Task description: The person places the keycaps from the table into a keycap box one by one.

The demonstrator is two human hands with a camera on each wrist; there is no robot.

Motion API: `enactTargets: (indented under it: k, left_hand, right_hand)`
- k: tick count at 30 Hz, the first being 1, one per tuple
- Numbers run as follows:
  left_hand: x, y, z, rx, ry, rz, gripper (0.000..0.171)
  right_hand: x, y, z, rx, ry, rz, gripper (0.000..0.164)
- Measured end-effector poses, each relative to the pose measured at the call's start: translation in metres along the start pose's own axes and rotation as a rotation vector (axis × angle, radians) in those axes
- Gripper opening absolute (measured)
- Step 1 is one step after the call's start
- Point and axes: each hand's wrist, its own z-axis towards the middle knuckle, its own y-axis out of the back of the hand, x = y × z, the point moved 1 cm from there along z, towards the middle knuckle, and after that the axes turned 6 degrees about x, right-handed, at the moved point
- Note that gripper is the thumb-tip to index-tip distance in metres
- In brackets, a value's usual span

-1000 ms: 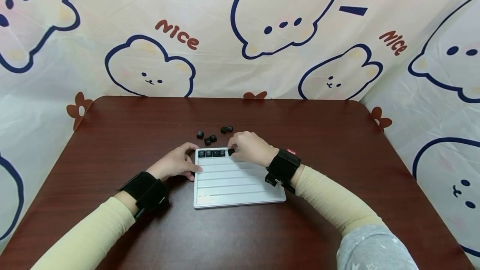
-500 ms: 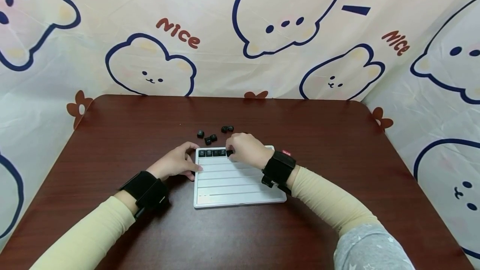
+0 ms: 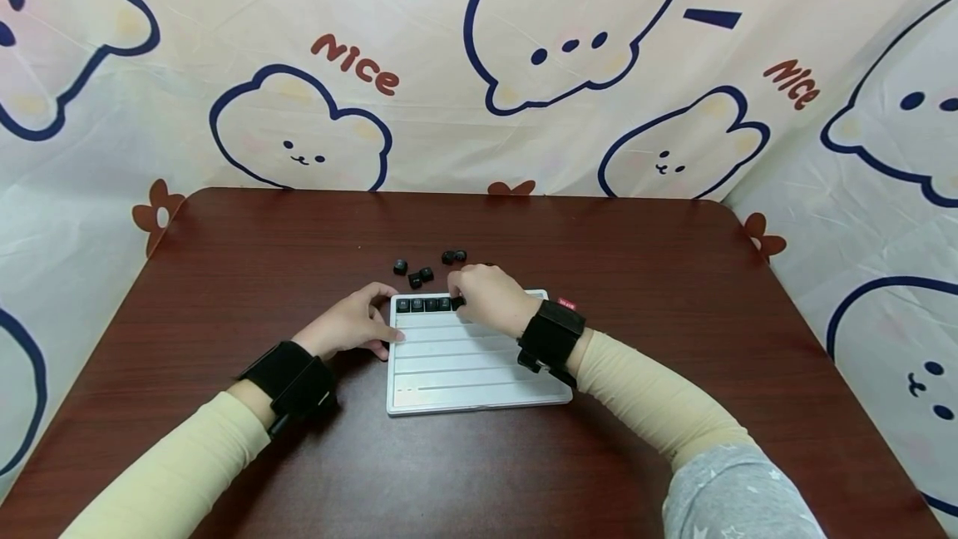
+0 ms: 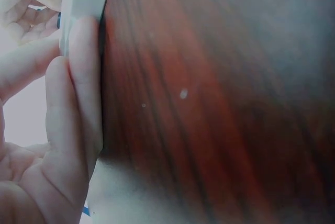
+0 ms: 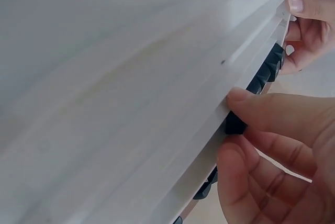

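A white tray (image 3: 479, 377) with raised ridges across it lies on the table. Several black keycaps (image 3: 423, 305) stand in a row along its top left. My left hand (image 3: 350, 324) grips the tray's left edge, thumb on top; in the left wrist view its fingers (image 4: 84, 72) lie along the tray's side. Over the top row, my right hand (image 3: 490, 298) pinches a black keycap (image 5: 235, 124) between thumb and fingers, at the right end of the row. Whether that keycap is fully seated, I cannot tell.
Beyond the tray lie several loose black keycaps: one pair (image 3: 453, 257) sits farther back, another pair (image 3: 421, 278) nearer, and a single keycap (image 3: 400, 267) to the left. The brown table (image 3: 479, 481) ends at a patterned cloth (image 3: 434, 140) behind.
My right hand has shifted slightly left with the keycap, up against the row's end. My left hand stays on the tray's edge.
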Motion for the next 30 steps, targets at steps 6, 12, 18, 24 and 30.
enactTargets:
  k: [6,12,18,24,30]
  left_hand:
    - [0.0002,-0.0002,-0.0004,0.001,0.003,0.002,0.067]
    - [0.0003,0.0015,-0.0005,0.0,0.01,-0.001,0.065]
    - [0.0018,0.0012,0.0002,-0.001,0.007,-0.004,0.064]
    - [0.0011,0.0013,-0.0002,-0.004,0.014,0.004,0.065]
    - [0.0009,0.0018,0.0001,0.0,0.01,0.006,0.064]
  right_hand:
    - [-0.0019,0.0012,-0.0017,0.019,-0.001,0.017,0.02]
    - [-0.0044,0.0013,-0.0031,0.016,-0.015,0.056,0.021]
    - [-0.0031,0.0006,-0.0029,0.007,-0.002,0.061,0.013]
    - [-0.0008,0.0011,-0.0015,0.009,-0.002,0.051,0.01]
    - [-0.0005,0.001,-0.0003,-0.001,-0.001,0.019,0.012]
